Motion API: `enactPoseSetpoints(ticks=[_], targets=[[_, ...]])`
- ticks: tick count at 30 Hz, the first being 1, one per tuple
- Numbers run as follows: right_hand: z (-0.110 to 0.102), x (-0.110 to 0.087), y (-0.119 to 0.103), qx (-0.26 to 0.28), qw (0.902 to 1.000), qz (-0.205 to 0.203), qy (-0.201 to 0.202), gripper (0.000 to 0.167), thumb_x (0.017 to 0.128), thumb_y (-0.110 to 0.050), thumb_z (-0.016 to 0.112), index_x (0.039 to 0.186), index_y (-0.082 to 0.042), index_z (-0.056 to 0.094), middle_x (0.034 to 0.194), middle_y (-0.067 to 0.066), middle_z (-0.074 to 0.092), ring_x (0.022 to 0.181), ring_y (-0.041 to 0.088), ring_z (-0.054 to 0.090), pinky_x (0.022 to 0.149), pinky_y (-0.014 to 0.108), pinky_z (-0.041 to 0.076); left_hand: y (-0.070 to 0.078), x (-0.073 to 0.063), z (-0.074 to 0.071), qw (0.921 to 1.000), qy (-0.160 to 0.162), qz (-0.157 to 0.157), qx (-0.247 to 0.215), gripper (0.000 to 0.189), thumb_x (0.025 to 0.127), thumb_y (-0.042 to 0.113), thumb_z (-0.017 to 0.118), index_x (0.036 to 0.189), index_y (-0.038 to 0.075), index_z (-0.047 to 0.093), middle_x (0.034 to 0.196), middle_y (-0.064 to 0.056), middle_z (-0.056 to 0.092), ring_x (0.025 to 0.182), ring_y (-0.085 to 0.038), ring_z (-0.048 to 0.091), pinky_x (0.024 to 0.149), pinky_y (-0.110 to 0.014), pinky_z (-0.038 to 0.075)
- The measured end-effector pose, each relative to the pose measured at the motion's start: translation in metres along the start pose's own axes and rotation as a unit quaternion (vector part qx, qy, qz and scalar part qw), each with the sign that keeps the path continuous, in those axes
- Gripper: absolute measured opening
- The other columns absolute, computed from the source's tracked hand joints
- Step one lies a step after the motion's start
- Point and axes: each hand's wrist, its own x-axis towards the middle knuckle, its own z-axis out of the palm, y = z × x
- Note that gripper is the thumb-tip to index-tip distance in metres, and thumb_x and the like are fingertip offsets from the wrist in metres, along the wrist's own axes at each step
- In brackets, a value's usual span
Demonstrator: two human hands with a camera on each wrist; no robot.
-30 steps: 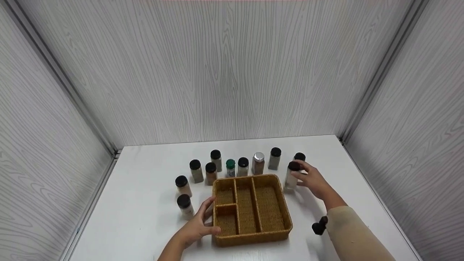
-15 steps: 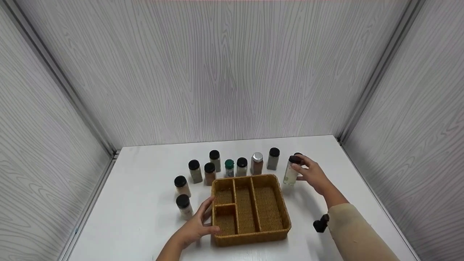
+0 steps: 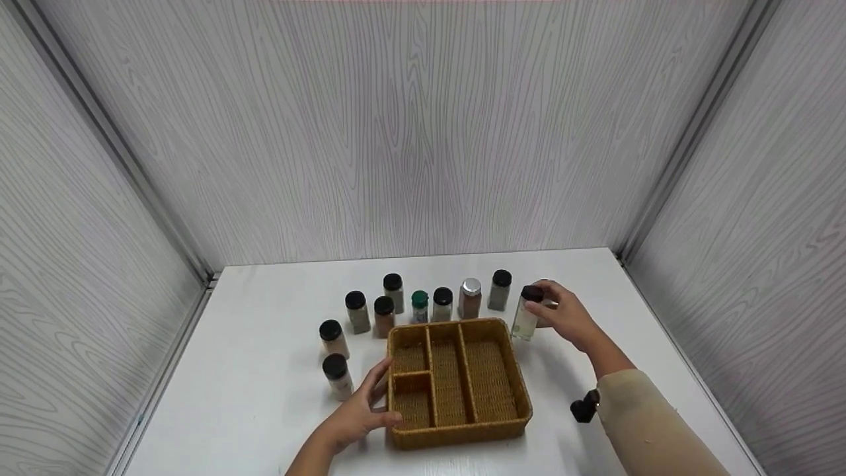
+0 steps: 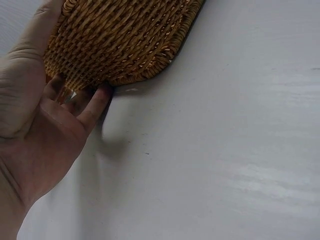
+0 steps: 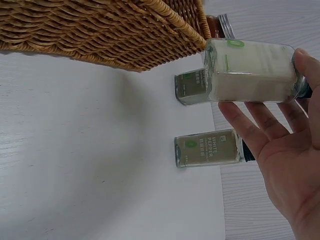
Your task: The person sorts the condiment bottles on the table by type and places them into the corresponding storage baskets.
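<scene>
Your right hand (image 3: 567, 316) grips a black-capped clear-glass jar (image 5: 252, 72) of pale contents near the brown rectangular woven basket (image 3: 462, 434), whose side your left hand (image 3: 355, 415) grips.

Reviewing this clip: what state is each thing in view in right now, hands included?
Wicker basket: upright on the table, compartments empty.
Held jar: capped, off the table.
White pepper jar: capped, standing.
Green-capped jar: closed, standing.
Silver-capped jar: closed, standing.
Seven other black-capped jars: closed, standing.
Left hand: gripping the basket's side.
Right hand: holding the held jar.
</scene>
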Motion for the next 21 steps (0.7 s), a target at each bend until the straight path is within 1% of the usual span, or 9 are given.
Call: enactPoseSetpoints(ticks=[6, 10, 15, 18, 21], targets=[[0.002, -0.001, -0.007, -0.011, 0.9998, -0.014, -0.009, 0.056, 0.105, -0.025, 0.075, 0.151, -0.005, 0.050, 0.152, 0.025, 0.055, 0.138, 0.039, 0.062, 0.095, 0.039, 0.068, 0.000, 0.000, 0.000, 1.0000, 0.001, -0.003, 0.001, 0.120, 0.092, 0.034, 0.089, 0.176, 0.024, 0.003, 0.185, -0.015, -0.005, 0.169, -0.048, 0.011, 0.130, -0.053, 0.041], [0.002, -0.002, -0.012, -0.020, 0.9995, -0.019, -0.014, 0.055, 0.104, -0.023, 0.075, 0.151, -0.006, 0.051, 0.154, 0.024, 0.055, 0.140, 0.042, 0.060, 0.098, 0.041, 0.067, 0.001, 0.000, -0.001, 1.0000, 0.002, -0.006, 0.001, 0.120, 0.092, 0.035, 0.089, 0.176, 0.025, 0.004, 0.185, -0.013, -0.006, 0.170, -0.047, 0.010, 0.129, -0.053, 0.042], [0.003, -0.002, -0.016, -0.025, 0.9991, -0.022, -0.026, 0.056, 0.105, -0.019, 0.075, 0.155, -0.010, 0.052, 0.157, 0.026, 0.053, 0.144, 0.044, 0.058, 0.100, 0.044, 0.066, 0.001, 0.001, -0.001, 1.0000, 0.000, -0.010, 0.001, 0.119, 0.093, 0.037, 0.087, 0.176, 0.025, 0.003, 0.185, -0.013, -0.009, 0.169, -0.050, 0.006, 0.128, -0.055, 0.044], [0.002, -0.002, -0.017, -0.030, 0.9987, -0.024, -0.032, 0.056, 0.104, -0.017, 0.075, 0.154, -0.010, 0.054, 0.156, 0.027, 0.053, 0.143, 0.044, 0.060, 0.099, 0.044, 0.066, 0.002, 0.001, -0.001, 0.9999, -0.001, -0.014, 0.002, 0.119, 0.094, 0.038, 0.086, 0.176, 0.025, 0.002, 0.185, -0.012, -0.010, 0.169, -0.051, 0.005, 0.129, -0.056, 0.043], [0.001, -0.002, -0.020, -0.042, 0.9981, -0.029, -0.035, 0.055, 0.103, -0.017, 0.077, 0.153, -0.011, 0.056, 0.154, 0.027, 0.057, 0.141, 0.043, 0.062, 0.098, 0.041, 0.066, 0.002, 0.001, 0.000, 0.9999, 0.000, -0.016, 0.002, 0.115, 0.096, 0.036, 0.085, 0.176, 0.026, 0.002, 0.185, -0.012, -0.009, 0.169, -0.050, 0.005, 0.130, -0.057, 0.040]])
